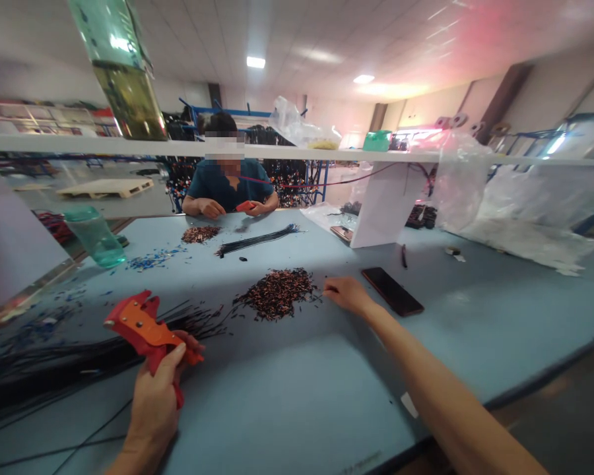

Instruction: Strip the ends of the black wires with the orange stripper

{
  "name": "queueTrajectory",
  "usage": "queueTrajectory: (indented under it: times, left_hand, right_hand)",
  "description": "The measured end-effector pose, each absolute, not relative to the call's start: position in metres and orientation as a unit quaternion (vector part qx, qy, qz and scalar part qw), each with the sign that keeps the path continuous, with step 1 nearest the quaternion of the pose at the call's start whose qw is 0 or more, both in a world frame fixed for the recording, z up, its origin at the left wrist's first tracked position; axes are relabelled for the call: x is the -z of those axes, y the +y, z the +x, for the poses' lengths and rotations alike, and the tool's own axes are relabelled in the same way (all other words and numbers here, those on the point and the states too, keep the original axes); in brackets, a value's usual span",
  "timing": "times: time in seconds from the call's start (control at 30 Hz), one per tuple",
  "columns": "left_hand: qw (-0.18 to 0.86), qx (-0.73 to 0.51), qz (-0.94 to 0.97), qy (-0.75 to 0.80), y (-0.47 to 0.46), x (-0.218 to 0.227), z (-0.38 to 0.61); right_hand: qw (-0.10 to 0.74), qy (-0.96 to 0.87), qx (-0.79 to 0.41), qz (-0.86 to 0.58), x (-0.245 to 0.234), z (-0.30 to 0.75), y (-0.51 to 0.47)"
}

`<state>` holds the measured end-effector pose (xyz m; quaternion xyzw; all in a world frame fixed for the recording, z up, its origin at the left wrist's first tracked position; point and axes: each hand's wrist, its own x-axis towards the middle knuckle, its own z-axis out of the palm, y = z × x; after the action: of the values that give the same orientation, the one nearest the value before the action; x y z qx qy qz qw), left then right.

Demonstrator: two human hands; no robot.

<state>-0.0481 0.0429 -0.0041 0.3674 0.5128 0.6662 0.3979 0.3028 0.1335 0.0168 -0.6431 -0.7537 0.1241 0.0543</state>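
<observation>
My left hand (161,389) is wrapped round the handles of a red and orange wire stripper (141,321), whose head points up and to the left. Beneath and behind the tool lies a bundle of black wires (69,369), its loose ends fanning toward the middle of the table. My right hand (345,291) is closed, with the fingertips pinched at the right edge of a pile of small black and copper-coloured pieces (277,293). Whatever those fingertips hold is too small to make out. Just right of that hand lies a black phone (393,290).
Across the table a person (230,181) holds a red tool (246,206). Before them lie a copper-coloured heap (200,234) and a tied wire bundle (257,239). A green bottle (95,236) stands left. A white shelf (277,153) spans above; plastic bags (525,224) lie right.
</observation>
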Motion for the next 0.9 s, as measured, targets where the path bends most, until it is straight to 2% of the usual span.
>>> queueTrajectory:
  times: [0.23, 0.5, 0.7, 0.9]
  left_hand:
    - [0.401, -0.671, 0.361, 0.509, 0.045, 0.006, -0.048]
    - [0.388, -0.683, 0.353, 0.509, 0.045, 0.004, -0.046]
    - [0.372, -0.698, 0.352, 0.501, 0.049, 0.006, -0.044]
    - [0.329, -0.711, 0.369, 0.499, 0.048, 0.005, -0.044]
  right_hand:
    - [0.045, -0.769, -0.131, -0.624, -0.011, 0.33, 0.128]
    - [0.1, -0.741, -0.105, -0.656, -0.006, 0.298, 0.133]
    - [0.065, -0.759, -0.154, -0.629, -0.007, 0.285, 0.097]
    - [0.072, -0.71, -0.108, -0.692, -0.015, 0.243, 0.078]
